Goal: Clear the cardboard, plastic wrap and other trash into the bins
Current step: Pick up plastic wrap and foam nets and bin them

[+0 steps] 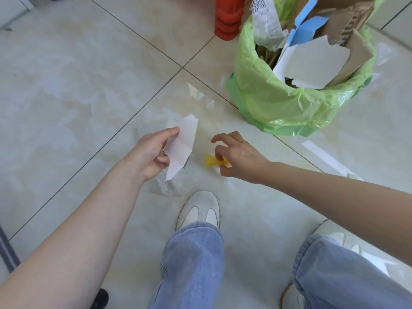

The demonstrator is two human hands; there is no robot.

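Note:
My left hand (153, 152) grips a torn piece of white cardboard (181, 146) just above the tiled floor. To its right, my right hand (236, 156) pinches a small crumpled yellow wrapper (210, 161) between thumb and fingers. Thin clear plastic wrap (166, 186) lies on the floor below the cardboard. At the upper right stands a bin lined with a green bag (278, 101), stuffed with brown cardboard, white card and blue paper.
A white paper strip (323, 156) and a clear plastic scrap (200, 94) lie on the floor near the bin. A red plastic stool leg (228, 18) stands behind the bin. My white shoes (200, 208) and jeans fill the bottom.

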